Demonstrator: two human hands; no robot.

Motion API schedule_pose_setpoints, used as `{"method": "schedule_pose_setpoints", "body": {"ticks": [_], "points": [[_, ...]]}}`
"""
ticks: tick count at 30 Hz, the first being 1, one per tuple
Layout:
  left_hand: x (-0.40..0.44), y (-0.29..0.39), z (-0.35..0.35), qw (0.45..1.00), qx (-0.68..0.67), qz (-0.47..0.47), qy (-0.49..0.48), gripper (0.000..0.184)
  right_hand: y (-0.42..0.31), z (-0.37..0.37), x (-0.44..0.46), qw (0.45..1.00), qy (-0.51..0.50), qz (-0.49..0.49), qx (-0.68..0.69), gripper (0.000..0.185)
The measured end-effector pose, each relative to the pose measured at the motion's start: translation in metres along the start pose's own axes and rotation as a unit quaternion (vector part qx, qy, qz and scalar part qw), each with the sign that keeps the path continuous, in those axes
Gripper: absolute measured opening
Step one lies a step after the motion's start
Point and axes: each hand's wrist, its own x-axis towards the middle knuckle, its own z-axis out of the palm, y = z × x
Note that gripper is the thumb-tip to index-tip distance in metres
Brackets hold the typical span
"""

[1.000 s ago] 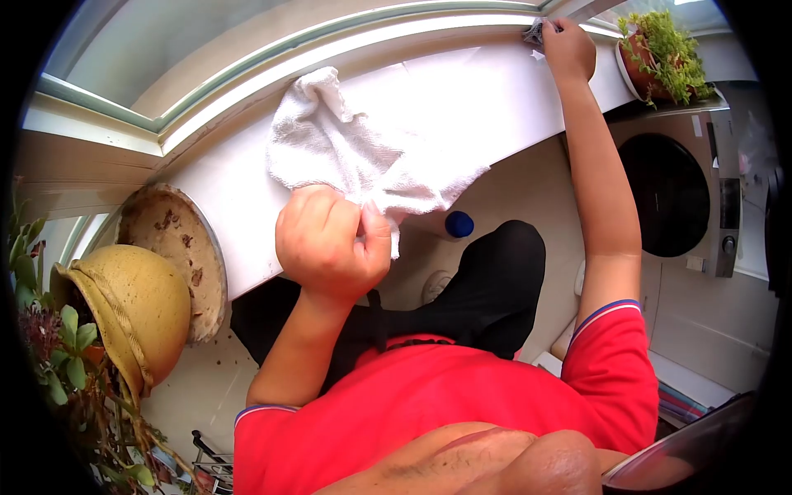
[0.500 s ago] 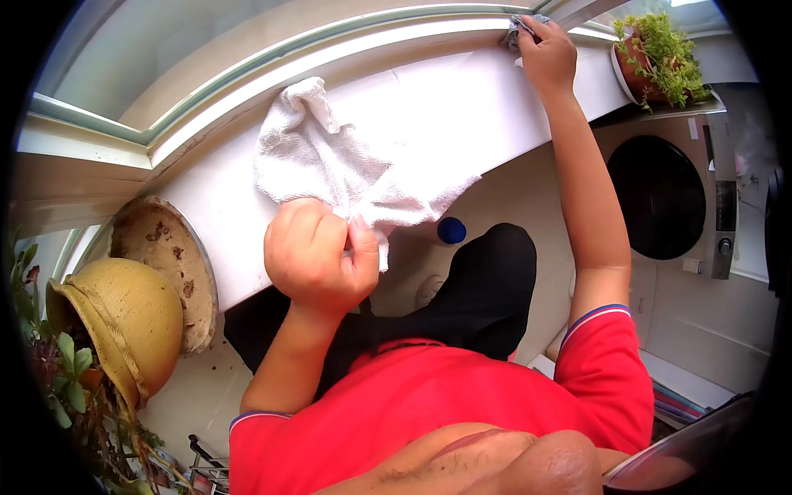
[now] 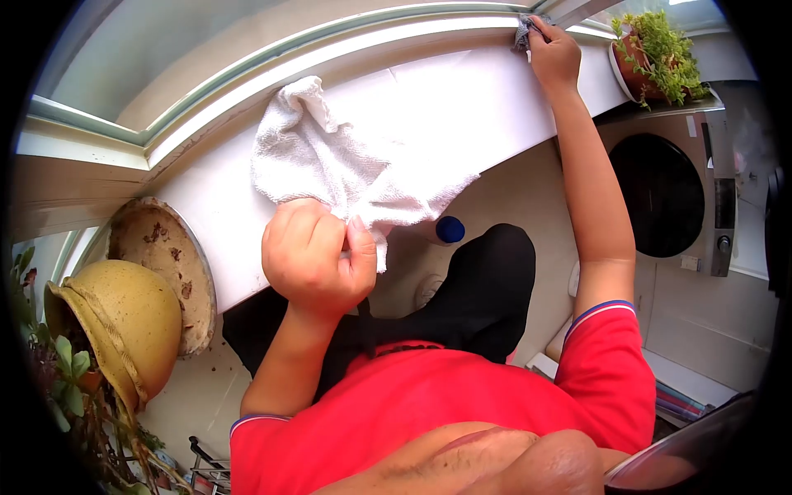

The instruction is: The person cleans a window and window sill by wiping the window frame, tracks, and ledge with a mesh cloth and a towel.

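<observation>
My left hand (image 3: 318, 257) is closed in a fist around one end of a white towel (image 3: 322, 157), at the near edge of the white windowsill (image 3: 462, 107). The rest of the towel lies crumpled over the sill and hangs past its edge. Far up at the right, my right hand (image 3: 556, 56) is closed on a small grey cloth (image 3: 528, 33). That cloth is pressed against the window frame (image 3: 412, 31) near its corner; part of it is hidden by my fingers.
A yellow pot (image 3: 136, 322) lies tilted at the left, beside a round soil-stained dish (image 3: 186, 272). A potted green plant (image 3: 660, 62) stands at the sill's right end, above a washing machine (image 3: 657, 195). A blue-capped bottle (image 3: 450, 229) is below the sill.
My right hand has slid slightly to the right along the frame with the grey cloth. My left hand and the white towel have hardly moved.
</observation>
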Motion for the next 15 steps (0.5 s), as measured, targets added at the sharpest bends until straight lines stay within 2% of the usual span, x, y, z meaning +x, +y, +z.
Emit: {"method": "schedule_pose_setpoints", "body": {"ticks": [1,4,5,9,12,15], "points": [[-0.001,0.001,-0.001,1.0,0.002,-0.003,0.0,0.021,0.003,0.002,0.006,1.0,-0.005,0.024,0.0,0.027],[0.0,0.004,0.001,1.0,0.006,0.005,0.004,0.022,-0.012,0.001,-0.007,0.998,-0.024,-0.008,0.05,0.028],[-0.001,0.004,0.001,1.0,0.013,0.007,0.004,0.022,-0.023,-0.004,-0.011,0.999,-0.042,0.004,0.015,0.028],[-0.003,0.002,0.002,1.0,0.005,0.012,0.009,0.023,-0.03,-0.016,-0.01,0.996,-0.013,-0.054,-0.071,0.029],[-0.002,0.003,0.002,1.0,0.003,0.004,0.013,0.023,-0.023,-0.017,0.003,0.987,0.027,-0.136,-0.08,0.032],[-0.002,0.002,0.003,1.0,0.009,0.014,0.008,0.023,-0.022,-0.015,0.009,0.987,0.009,-0.097,-0.124,0.033]]}}
